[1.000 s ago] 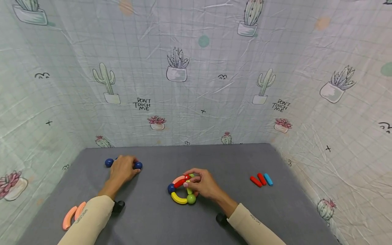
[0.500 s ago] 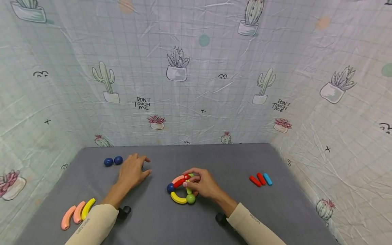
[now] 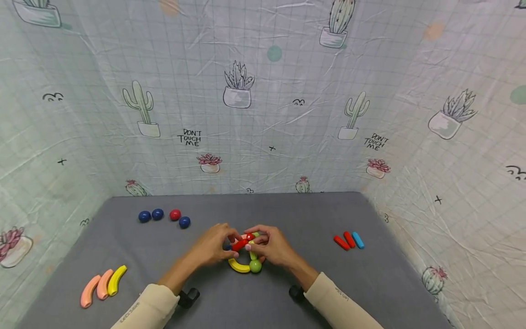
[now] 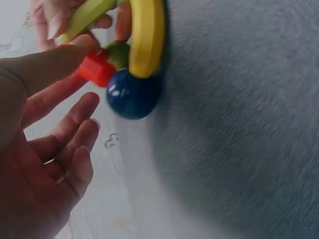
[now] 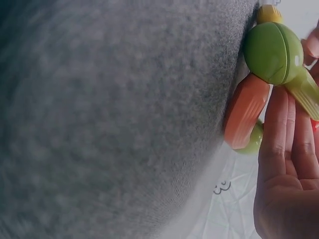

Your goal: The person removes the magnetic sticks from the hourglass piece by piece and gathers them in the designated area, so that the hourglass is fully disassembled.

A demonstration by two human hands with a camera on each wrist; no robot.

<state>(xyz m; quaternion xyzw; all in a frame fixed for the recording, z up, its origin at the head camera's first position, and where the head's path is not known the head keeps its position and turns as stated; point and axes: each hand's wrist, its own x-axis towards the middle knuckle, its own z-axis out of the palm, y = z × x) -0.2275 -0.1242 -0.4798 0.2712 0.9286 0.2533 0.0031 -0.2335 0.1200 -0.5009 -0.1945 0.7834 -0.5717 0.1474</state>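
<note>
A magnetic ball-and-rod structure sits mid-table: a yellow curved rod (image 3: 239, 267) runs to a green ball (image 3: 255, 266), and a blue ball (image 4: 133, 93) joins that rod's other end. From the right, my right hand (image 3: 277, 249) grips the structure's upper part by the small red ball (image 3: 249, 237) and a yellow-green rod (image 5: 305, 93). My left hand (image 3: 213, 245) reaches in from the left; its thumb and index finger pinch the red rod (image 4: 98, 68), other fingers loosely bent. A salmon curved rod (image 5: 247, 112) shows beneath the right fingers. Hands hide part of the structure.
Blue balls (image 3: 158, 214) and a red ball (image 3: 175, 214) lie at the back left. Two salmon curved rods (image 3: 90, 291) and a yellow one (image 3: 117, 280) lie front left. Red rods (image 3: 341, 243) and a light-blue rod (image 3: 358, 240) lie right.
My left hand has left the loose balls at the back left, moved right and forward to the structure, and taken hold of the red rod. The right hand has stayed in place.
</note>
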